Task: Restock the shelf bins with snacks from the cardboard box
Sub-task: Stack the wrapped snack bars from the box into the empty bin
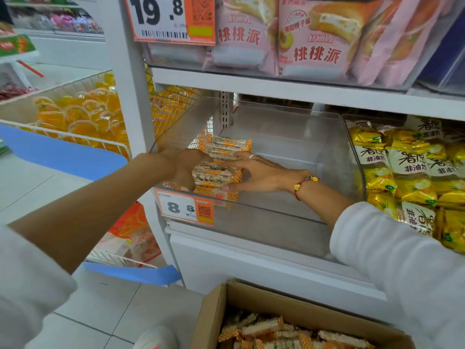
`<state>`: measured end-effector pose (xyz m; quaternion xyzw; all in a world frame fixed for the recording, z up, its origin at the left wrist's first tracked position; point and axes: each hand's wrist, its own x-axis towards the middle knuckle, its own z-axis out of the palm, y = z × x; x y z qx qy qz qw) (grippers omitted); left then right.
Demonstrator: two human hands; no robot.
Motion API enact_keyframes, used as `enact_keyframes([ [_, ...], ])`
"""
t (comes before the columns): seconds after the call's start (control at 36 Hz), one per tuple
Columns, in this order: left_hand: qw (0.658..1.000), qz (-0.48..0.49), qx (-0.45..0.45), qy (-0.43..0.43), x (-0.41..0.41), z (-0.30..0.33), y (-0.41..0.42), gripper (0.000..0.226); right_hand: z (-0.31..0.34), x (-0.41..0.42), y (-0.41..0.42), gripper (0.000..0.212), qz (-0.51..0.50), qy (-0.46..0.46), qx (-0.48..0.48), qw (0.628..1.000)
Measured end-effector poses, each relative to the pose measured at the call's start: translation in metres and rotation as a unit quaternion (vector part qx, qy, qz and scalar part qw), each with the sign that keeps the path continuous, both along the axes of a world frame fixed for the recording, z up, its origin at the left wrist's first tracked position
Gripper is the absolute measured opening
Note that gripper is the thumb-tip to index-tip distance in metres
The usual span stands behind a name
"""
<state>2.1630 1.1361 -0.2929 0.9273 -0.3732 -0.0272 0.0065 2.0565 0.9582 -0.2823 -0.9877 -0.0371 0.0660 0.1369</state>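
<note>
Far left: a wire basket (83,137) heaped with orange jelly cups (83,114), fronted by a blue panel. Next, reaching in from lower left, the left hand (187,170), fingers curled around the left end of a stack of snack bars (216,172) in orange-and-white wrappers. Directly opposite, the right hand (261,176), ring on one finger and red cord bracelet at the wrist, fingers pinching the right end of the same stack; both hands clamped on it, one on each side. Stack held inside the clear shelf bin (314,152), at its front left corner, just above the orange price tag (186,207) reading 8.8. More bars lying behind, toward the back left of the bin. Overhead, pink pie packets (309,39) and a 19.8 tag (171,18). Below centre, the cardboard box (297,316) open on the floor, bars of the same kind inside. Far right, yellow-and-white snack bags (412,172) filling the neighbouring bin.
</note>
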Motion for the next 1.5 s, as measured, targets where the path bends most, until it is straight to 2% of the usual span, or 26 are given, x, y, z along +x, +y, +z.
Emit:
enact_keyframes([
  [0.06, 1.0, -0.007, -0.017, 0.005, -0.004, 0.008, 0.0, 0.046, -0.01, 0.006, -0.001, 0.059, -0.04, 0.007, 0.02, 0.999],
  [0.19, 0.998, -0.035, -0.034, -0.03, -0.027, 0.032, 0.003, 0.042, 0.001, -0.003, -0.001, 0.041, -0.046, -0.033, 0.021, 0.998],
  [0.31, 0.984, -0.036, -0.131, -0.114, -0.049, 0.032, 0.01, 0.032, 0.007, -0.02, 0.003, 0.028, -0.05, -0.043, 0.039, 0.997],
  [0.44, 0.955, -0.054, -0.247, -0.158, -0.078, 0.018, 0.011, 0.021, 0.01, -0.045, 0.008, 0.021, -0.048, -0.07, 0.022, 0.996],
  [0.5, 0.935, -0.084, -0.289, -0.189, -0.092, 0.012, 0.012, 0.021, 0.008, -0.06, 0.008, 0.021, -0.046, -0.107, 0.007, 0.993],
  [0.58, 0.908, -0.13, -0.334, -0.217, -0.117, 0.007, 0.015, 0.031, 0.004, -0.094, 0.01, 0.019, -0.018, -0.215, -0.009, 0.976],
  [0.64, 0.897, -0.144, -0.357, -0.217, -0.132, 0.003, 0.015, 0.029, -0.001, -0.118, 0.009, 0.018, 0.0, -0.282, -0.029, 0.959],
  [0.69, 0.892, -0.144, -0.379, -0.2, -0.145, -0.004, 0.013, 0.027, -0.009, -0.14, 0.005, 0.019, 0.002, -0.309, -0.051, 0.95],
  [0.81, 0.899, -0.131, -0.393, -0.141, -0.167, -0.029, 0.003, 0.028, -0.032, -0.176, -0.003, 0.023, -0.027, -0.28, -0.05, 0.958],
  [0.92, 0.907, -0.118, -0.389, -0.11, -0.197, -0.066, -0.003, 0.026, -0.069, -0.207, -0.013, 0.022, -0.074, -0.15, -0.056, 0.984],
  [1.03, 0.927, -0.128, -0.345, -0.072, -0.225, -0.121, -0.006, 0.025, -0.116, -0.24, -0.018, 0.024, -0.121, 0.06, -0.027, 0.99],
  [1.08, 0.943, -0.129, -0.303, -0.048, -0.234, -0.154, -0.004, 0.015, -0.138, -0.256, -0.017, 0.025, -0.14, 0.12, -0.007, 0.983],
  [1.14, 0.958, -0.127, -0.259, -0.005, -0.242, -0.184, -0.001, 0.014, -0.164, -0.27, -0.016, 0.027, -0.154, 0.148, 0.003, 0.977],
  [1.22, 0.971, -0.129, -0.17, 0.104, -0.25, -0.228, 0.002, 0.03, -0.207, -0.288, -0.011, 0.032, -0.167, 0.172, 0.002, 0.971],
  [1.28, 0.976, -0.134, -0.097, 0.142, -0.254, -0.255, 0.006, 0.036, -0.236, -0.298, -0.006, 0.038, -0.176, 0.166, -0.005, 0.97],
  [1.39, 0.981, -0.12, 0.022, 0.153, -0.264, -0.297, 0.024, 0.038, -0.279, -0.31, 0.01, 0.051, -0.149, 0.183, -0.016, 0.972],
  [1.5, 0.971, -0.109, 0.163, 0.136, -0.264, -0.308, 0.034, 0.04, -0.299, -0.316, 0.016, 0.071, -0.056, 0.259, -0.058, 0.962],
])
